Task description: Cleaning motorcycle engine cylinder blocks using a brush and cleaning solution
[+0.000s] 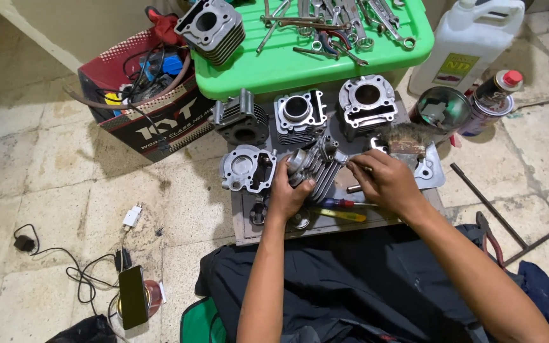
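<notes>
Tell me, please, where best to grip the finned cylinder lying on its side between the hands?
Probably across the finned body of the cylinder, from the near side as the left hand does: the ribs give purchase, and the right hand stays free at its end.

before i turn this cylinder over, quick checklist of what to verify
1. Left hand gripping the cylinder: ok.
2. Right hand at its far end: ok; what the fingertips hold: cannot tell.
3. Board room: not ok, the screwdriver lies just under the cylinder and the brush sits close.
4. Neighbouring cylinder apart from it: cannot tell, very close.
5. Bore free of debris: cannot tell.
</notes>
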